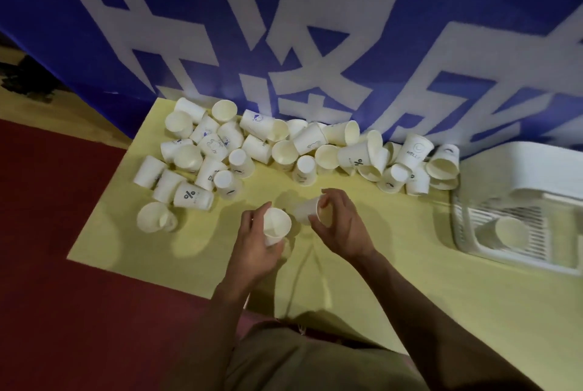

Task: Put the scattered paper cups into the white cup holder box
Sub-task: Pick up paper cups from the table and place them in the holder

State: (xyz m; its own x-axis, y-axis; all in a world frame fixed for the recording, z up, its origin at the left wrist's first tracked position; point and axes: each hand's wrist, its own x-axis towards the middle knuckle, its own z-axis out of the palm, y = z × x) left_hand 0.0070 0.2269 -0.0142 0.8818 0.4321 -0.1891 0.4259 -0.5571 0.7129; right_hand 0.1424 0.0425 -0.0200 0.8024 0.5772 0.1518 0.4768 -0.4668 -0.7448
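Head view: plain and printed white paper cups (284, 150) lie heaped on a yellow table (410, 264). At right, the white cup holder box (517, 232) holds one cup (509, 232). The left hand (257, 244) grips an upright cup (276, 226); the right hand (342, 225) grips a tilted cup (307, 209).

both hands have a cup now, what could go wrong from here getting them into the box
1. The left hand and right hand each pinch a thin paper cup, which could crush.
2. The white cup holder box lies far right; reaching across may knock the pile of cups off the table.
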